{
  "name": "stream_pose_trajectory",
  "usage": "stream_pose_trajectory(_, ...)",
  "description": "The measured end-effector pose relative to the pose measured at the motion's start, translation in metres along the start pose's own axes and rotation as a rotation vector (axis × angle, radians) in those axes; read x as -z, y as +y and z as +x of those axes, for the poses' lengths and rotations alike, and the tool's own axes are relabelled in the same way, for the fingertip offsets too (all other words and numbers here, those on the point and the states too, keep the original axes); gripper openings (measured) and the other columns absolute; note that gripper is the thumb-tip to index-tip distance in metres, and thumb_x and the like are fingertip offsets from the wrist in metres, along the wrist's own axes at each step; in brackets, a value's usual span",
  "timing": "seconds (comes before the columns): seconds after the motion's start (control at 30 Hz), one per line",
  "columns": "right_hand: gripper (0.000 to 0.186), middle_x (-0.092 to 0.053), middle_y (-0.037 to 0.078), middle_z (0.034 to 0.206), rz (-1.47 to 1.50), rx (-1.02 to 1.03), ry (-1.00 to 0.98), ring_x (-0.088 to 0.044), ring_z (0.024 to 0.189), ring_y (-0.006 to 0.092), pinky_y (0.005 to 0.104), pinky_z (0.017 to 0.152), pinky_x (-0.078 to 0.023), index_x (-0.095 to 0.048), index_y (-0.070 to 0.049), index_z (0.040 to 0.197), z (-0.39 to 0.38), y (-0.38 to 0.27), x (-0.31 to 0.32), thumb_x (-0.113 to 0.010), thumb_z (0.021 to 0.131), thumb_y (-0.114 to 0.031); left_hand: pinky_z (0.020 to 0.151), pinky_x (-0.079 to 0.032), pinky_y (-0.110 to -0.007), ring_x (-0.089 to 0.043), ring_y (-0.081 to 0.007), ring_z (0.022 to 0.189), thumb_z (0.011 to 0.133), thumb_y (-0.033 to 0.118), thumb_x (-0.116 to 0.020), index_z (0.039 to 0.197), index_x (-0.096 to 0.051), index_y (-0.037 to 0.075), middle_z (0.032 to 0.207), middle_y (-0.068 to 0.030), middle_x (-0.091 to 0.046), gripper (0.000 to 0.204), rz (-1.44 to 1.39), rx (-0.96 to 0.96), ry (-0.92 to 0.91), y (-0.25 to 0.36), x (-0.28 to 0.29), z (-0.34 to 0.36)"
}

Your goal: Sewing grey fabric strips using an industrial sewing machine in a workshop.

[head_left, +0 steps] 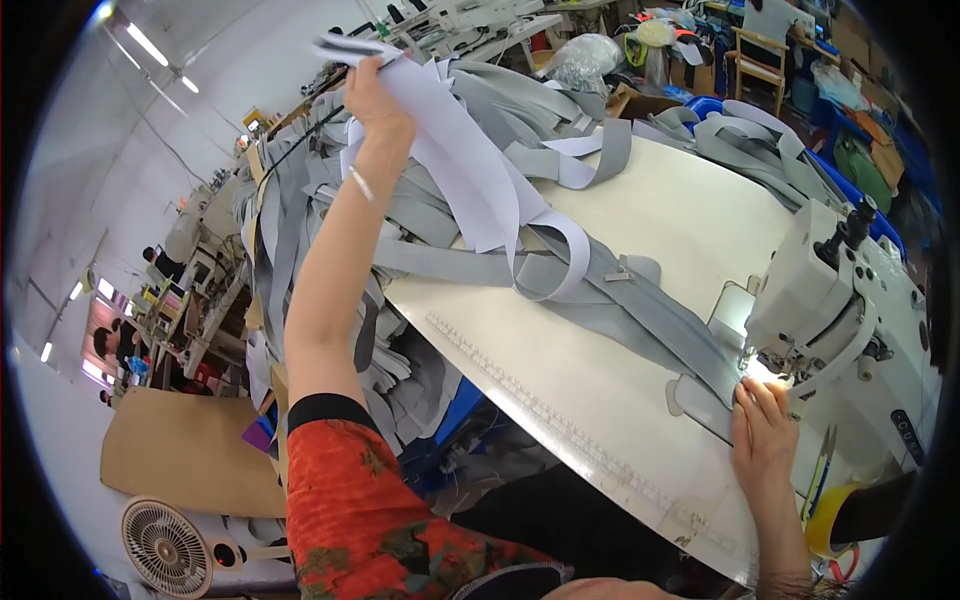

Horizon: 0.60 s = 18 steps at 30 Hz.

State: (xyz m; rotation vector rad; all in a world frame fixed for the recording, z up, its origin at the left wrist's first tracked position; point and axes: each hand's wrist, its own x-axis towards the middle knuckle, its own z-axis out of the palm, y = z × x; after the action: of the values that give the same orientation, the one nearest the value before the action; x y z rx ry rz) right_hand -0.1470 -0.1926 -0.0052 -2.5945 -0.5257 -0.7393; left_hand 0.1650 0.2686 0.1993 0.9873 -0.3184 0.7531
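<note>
The left hand [375,108] grips a long, pale lavender-white fabric strip [458,165], raised far left. The right hand [765,430], fingers close together, touches a dark-grey fabric strip [680,325] lying across the white tabletop [690,190] to the white metal sewing machine [808,290] at right.

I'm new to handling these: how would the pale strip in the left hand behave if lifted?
The pale strip would probably bend easily, since its lower part seems to curl into a loop. It is likely light for its length: the left hand holds its upper end aloft in a simple pinch.
</note>
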Motion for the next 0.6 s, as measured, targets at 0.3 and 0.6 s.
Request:
stream_pose_trajectory(0.3,0.022,-0.066,0.009,0.111,-0.003,-0.018,0.031,-0.061,0.098,0.0291,0.0387,0.082,-0.048,-0.069,0.000,0.103,-0.003,0.001,-0.001,-0.064,0.082,-0.003,0.091,-0.042,-0.025,-0.058,-0.0188,0.096,0.068,-0.014,-0.051,0.081,-0.048,0.002,0.101,-0.0106,-0.065,0.021,0.763,-0.651,-0.343,0.014,-0.029,-0.071)
stream_pose_trajectory(0.6,0.022,-0.067,0.007,0.112,0.013,-0.041,0.026,-0.059,0.096,0.0292,0.0404,0.089,-0.045,-0.070,-0.003,0.103,-0.006,0.005,-0.005,-0.066,0.082,-0.007,0.069,-0.047,-0.025,-0.061,-0.0130,0.079,0.080,0.022,-0.064,0.095,-0.068,0.004,0.095,-0.0078,-0.067,0.024,0.931,0.638,-0.970,0.015,0.011,-0.095)
